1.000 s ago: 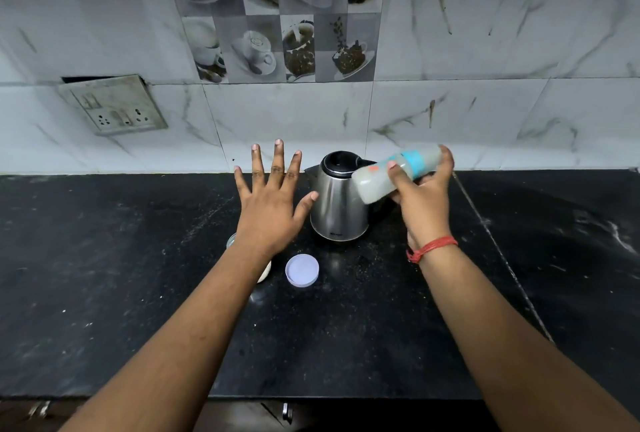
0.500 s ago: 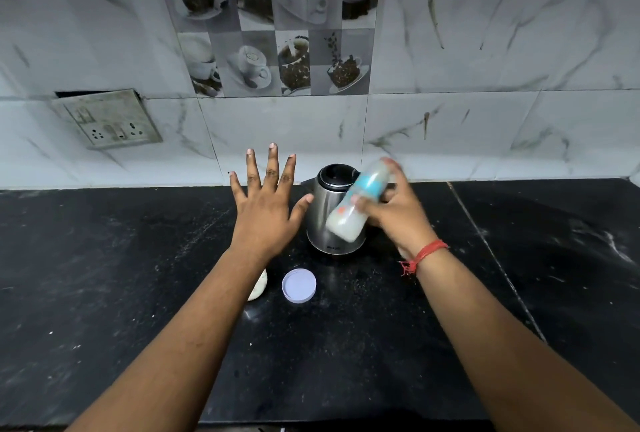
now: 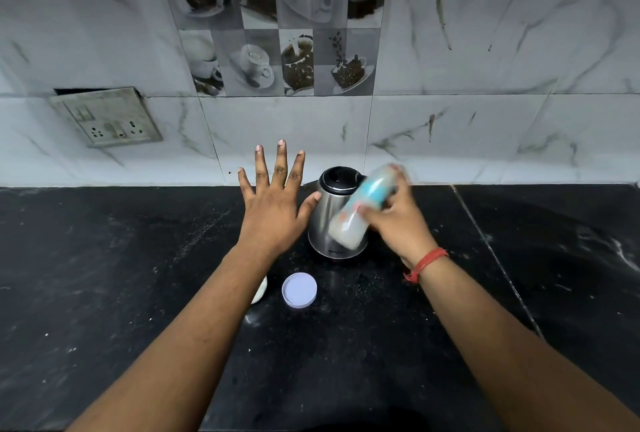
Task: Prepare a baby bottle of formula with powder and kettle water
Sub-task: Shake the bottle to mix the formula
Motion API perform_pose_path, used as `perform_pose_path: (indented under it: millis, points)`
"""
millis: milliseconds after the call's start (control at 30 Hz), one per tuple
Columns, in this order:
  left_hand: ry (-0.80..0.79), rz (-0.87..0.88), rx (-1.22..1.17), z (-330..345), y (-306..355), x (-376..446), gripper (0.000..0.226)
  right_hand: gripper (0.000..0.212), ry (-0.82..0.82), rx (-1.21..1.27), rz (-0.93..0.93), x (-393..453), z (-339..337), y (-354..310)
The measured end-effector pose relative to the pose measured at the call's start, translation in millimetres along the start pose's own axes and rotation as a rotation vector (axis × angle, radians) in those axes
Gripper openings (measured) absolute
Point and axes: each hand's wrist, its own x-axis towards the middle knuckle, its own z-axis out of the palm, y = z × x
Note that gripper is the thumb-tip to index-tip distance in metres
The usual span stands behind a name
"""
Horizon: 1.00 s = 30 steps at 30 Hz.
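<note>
My right hand (image 3: 398, 223) grips a baby bottle (image 3: 360, 210) with a blue band and milky white liquid inside. The bottle is tilted, its base down-left, and blurred by motion in front of the steel kettle (image 3: 329, 223). The kettle stands on the black counter (image 3: 138, 275) near the wall, with a black top. My left hand (image 3: 273, 203) hovers just left of the kettle, fingers spread and straight, holding nothing. A round pale lid (image 3: 299, 290) lies on the counter in front of the kettle. A white powder container (image 3: 259, 293) is mostly hidden under my left forearm.
A marble-tiled wall rises behind the counter, with a loose socket plate (image 3: 107, 116) at the left. A seam in the counter (image 3: 491, 258) runs diagonally at the right. The counter's front edge lies at the bottom of the view.
The bottle swung from lying near level, base to the left, to a steep tilt, and stays blurred. My left hand stayed spread beside the kettle. The view shifted slightly.
</note>
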Motion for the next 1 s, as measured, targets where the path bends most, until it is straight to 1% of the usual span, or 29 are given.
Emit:
perform_pose_path:
  millis: [33,67,100,167,200,233,267,300,333,367,400,433,467,500,533,600,633,667,700,733,767,800,833,900,933,967,1000]
  points:
    - [0.001,0.001,0.007,0.1,-0.2,0.6,0.079,0.091,-0.107,-0.033,0.016,0.4,-0.1,1.6]
    - [0.001,0.002,0.015,-0.2,-0.9,1.4,0.079,0.088,-0.112,-0.001,0.035,2.5,-3.0,-0.6]
    - [0.000,0.002,0.020,-0.6,-1.8,2.1,0.078,0.085,-0.030,0.099,0.054,6.4,-7.5,-3.7]
    - [-0.004,-0.005,0.022,-1.6,-3.0,3.6,0.079,0.083,0.225,0.302,0.039,12.0,-11.5,-8.1]
    - [-0.006,-0.008,0.022,-1.7,-3.2,4.2,0.079,0.085,0.289,0.292,0.016,13.8,-11.4,-6.1]
    - [-0.006,-0.007,0.028,-1.6,-3.3,4.7,0.079,0.086,0.266,0.214,-0.004,12.4,-9.3,-6.7]
    - [-0.008,-0.005,0.035,-1.2,-3.3,4.8,0.079,0.088,0.155,0.102,-0.008,11.4,-6.5,-3.3]
    - [-0.010,-0.004,0.036,-1.0,-3.5,4.4,0.079,0.089,-0.003,0.008,0.009,10.9,-4.7,1.5]
    - [-0.012,-0.005,0.036,-1.1,-4.5,3.8,0.079,0.089,-0.090,-0.019,0.027,10.4,-4.9,3.2]
    - [-0.011,-0.009,0.037,-1.1,-5.8,3.5,0.079,0.087,-0.075,0.031,0.048,11.3,-7.4,2.1]
    - [-0.007,-0.011,0.036,-1.2,-6.8,3.8,0.079,0.085,0.026,0.144,0.058,13.9,-10.8,0.1]
    - [-0.007,-0.011,0.034,-1.6,-7.3,5.0,0.080,0.084,0.175,0.274,0.049,15.4,-12.1,-2.5]
    - [-0.010,-0.009,0.031,-1.5,-7.5,5.4,0.080,0.085,0.298,0.341,0.031,14.8,-11.6,-3.0]
    - [-0.016,0.016,0.033,0.3,-4.3,14.7,0.080,0.087,0.376,0.324,0.014,19.7,-14.2,-1.1]
    - [-0.022,0.034,0.037,1.8,-1.3,22.4,0.080,0.088,0.338,0.236,0.006,22.6,-15.0,-0.6]
    - [-0.018,0.027,0.037,1.7,-1.2,23.5,0.079,0.088,-0.004,0.058,0.048,22.2,-8.9,2.1]
    - [-0.015,0.021,0.033,2.2,-2.6,22.7,0.079,0.085,-0.085,0.075,0.086,23.1,-9.4,1.1]
    - [-0.012,0.014,0.029,2.8,-4.7,20.9,0.079,0.081,-0.060,0.151,0.114,25.1,-11.2,-1.9]
    - [-0.011,0.007,0.025,3.5,-6.6,18.3,0.078,0.077,0.051,0.263,0.118,26.3,-13.5,-6.2]
    - [-0.011,0.004,0.026,4.1,-8.1,16.5,0.078,0.076,0.203,0.359,0.101,26.2,-13.9,-9.1]
    - [-0.008,0.008,0.029,4.5,-9.2,16.2,0.078,0.078,0.311,0.386,0.062,25.1,-12.8,-10.3]
    - [-0.002,0.010,0.026,4.3,-9.3,16.6,0.078,0.081,0.343,0.323,0.014,23.4,-10.7,-11.0]
    - [0.003,0.010,0.021,3.8,-9.1,17.8,0.078,0.083,0.276,0.210,-0.020,20.3,-6.5,-10.7]
    - [-0.003,0.006,0.028,3.9,-9.1,20.6,0.077,0.085,-0.048,0.026,0.002,15.3,1.9,-5.0]
    - [-0.005,0.003,0.032,3.8,-8.9,22.2,0.078,0.085,-0.131,0.024,0.019,15.3,2.2,-3.6]
    - [-0.005,0.002,0.033,3.5,-9.3,23.4,0.079,0.082,-0.101,0.059,0.024,16.6,0.4,-5.4]
    - [-0.005,0.003,0.032,3.0,-9.3,24.2,0.080,0.079,0.020,0.154,0.016,20.2,-2.2,-7.4]
